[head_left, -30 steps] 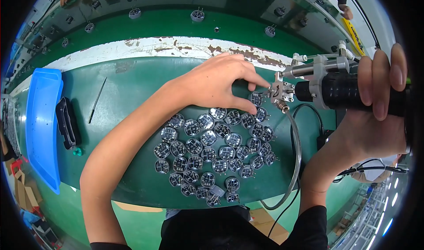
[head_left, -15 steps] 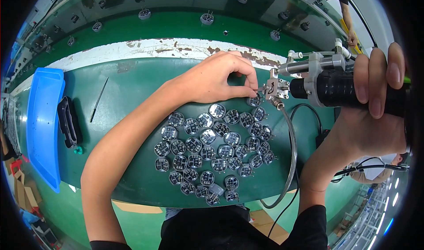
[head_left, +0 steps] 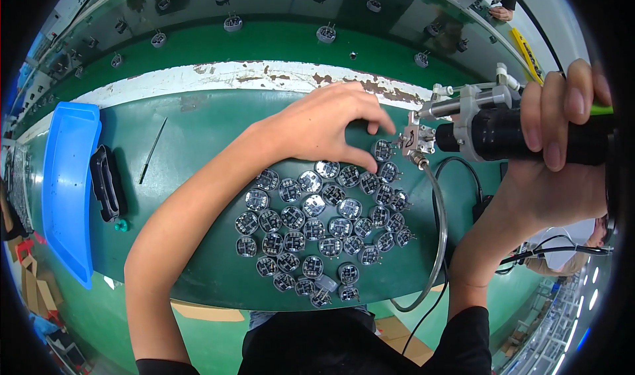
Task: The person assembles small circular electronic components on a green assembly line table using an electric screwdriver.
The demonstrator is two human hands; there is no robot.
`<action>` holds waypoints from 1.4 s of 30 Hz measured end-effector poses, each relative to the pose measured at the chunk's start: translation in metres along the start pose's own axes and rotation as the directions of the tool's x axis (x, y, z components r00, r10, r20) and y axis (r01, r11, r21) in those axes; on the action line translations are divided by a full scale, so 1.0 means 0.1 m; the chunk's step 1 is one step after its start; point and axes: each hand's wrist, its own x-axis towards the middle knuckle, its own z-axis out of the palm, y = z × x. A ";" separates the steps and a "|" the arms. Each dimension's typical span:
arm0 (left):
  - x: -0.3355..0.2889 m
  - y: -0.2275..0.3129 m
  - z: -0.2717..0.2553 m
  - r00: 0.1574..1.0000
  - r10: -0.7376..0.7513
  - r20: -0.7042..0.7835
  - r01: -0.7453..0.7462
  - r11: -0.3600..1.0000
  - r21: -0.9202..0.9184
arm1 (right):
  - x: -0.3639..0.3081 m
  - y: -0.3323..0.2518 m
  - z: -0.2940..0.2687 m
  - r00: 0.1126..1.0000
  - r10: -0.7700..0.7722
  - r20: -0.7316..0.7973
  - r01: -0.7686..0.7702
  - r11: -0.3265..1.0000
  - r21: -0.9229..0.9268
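My left hand (head_left: 331, 125) is open, thumb and fingertips apart, around a round component (head_left: 383, 150) with a small circuit board inside. That component stands on the green table, just at the nozzle end of a dispensing gun (head_left: 493, 131). The gun has a black barrel, a metal valve block (head_left: 418, 139) and a clear hose (head_left: 439, 236). My right hand (head_left: 555, 143) grips its barrel from the right, fingers wrapped over the top. Several more of these round components (head_left: 313, 229) lie in a cluster below my left hand, boards facing up.
A blue tray (head_left: 68, 196) lies at the left, with a black holder (head_left: 108, 183) and a thin dark rod (head_left: 153, 150) beside it. Beyond the chipped white edge (head_left: 218, 75), a green conveyor (head_left: 278, 41) carries spaced components. At top right shows another person's hand (head_left: 501, 13).
My left thumb and fingers have spread apart, letting go of the component by the nozzle. The components on the conveyor have shifted right. The other person's hand has moved up.
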 end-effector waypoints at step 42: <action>0.01 -0.02 -0.03 0.999 -0.018 0.043 0.017 0.999 0.028 | -0.01 0.00 -0.07 0.996 0.057 0.075 -0.060 0.997 0.041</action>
